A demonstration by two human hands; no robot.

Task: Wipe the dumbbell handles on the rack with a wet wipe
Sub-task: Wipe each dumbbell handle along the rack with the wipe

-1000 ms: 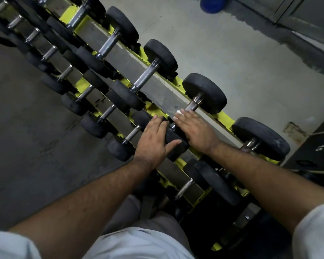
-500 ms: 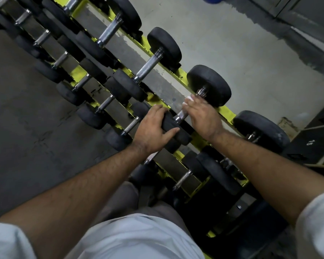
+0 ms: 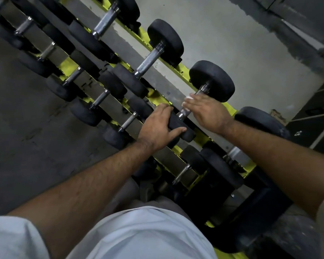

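A yellow two-tier rack point(image 3: 181, 70) runs diagonally and carries several black dumbbells with chrome handles. My left hand point(image 3: 158, 126) grips the near black head point(image 3: 178, 126) of one upper-tier dumbbell, thumb along its side. My right hand point(image 3: 207, 112) lies over that dumbbell's chrome handle point(image 3: 183, 113) with a white wet wipe point(image 3: 189, 98) under its fingers; only the wipe's edge shows at the fingertips. The far head point(image 3: 212, 80) of this dumbbell sits beyond my right hand.
More dumbbells fill the lower tier point(image 3: 101, 98) at left and the upper tier toward the top point(image 3: 149, 58). Another large dumbbell head point(image 3: 260, 121) sits right of my right wrist. Black numbered boxes point(image 3: 314, 124) stand at the right. Grey concrete floor point(image 3: 223, 34) lies behind the rack.
My right hand with the wipe has slid along the chrome handle from the near end toward the far head. My left hand has curled tighter round the near head.
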